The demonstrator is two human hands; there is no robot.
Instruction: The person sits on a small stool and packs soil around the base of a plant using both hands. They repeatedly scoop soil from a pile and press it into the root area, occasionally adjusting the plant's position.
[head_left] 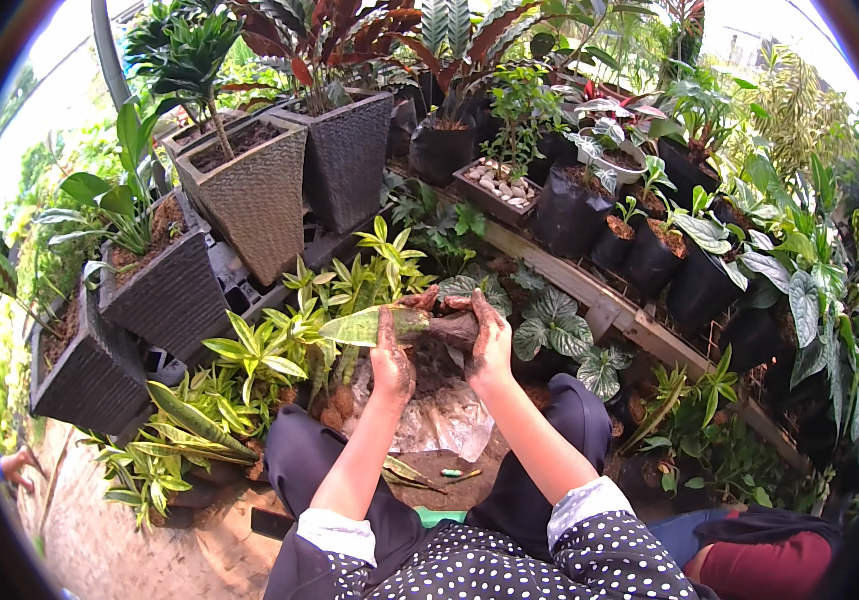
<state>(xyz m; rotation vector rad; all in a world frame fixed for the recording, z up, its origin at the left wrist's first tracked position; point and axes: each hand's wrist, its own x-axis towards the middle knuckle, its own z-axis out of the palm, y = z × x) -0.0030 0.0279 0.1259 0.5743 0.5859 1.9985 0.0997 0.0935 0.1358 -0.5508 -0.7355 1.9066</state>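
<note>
Between my two soil-covered hands lies a snake plant (354, 327), held sideways with its broad pale-green leaf pointing left. My left hand (392, 362) grips the base of the leaf, its thumb up along it. At the other end, my right hand (490, 350) is cupped round a dark clump of soil (456, 331) at the plant's foot. Some fingers of both hands are hidden behind the plant. Just below, a clear plastic sheet (449, 422) with dark soil on it is spread on the ground between my knees.
Leaf pieces (411, 476) and a small green-and-yellow object (461, 473) lie near me. Yellow-green plants (259, 357) crowd the left, below tall textured pots (249, 200). A ledge (639, 325) with black-bagged plants (574, 212) runs along the right. Another person's maroon-clothed part (769, 565) shows lower right.
</note>
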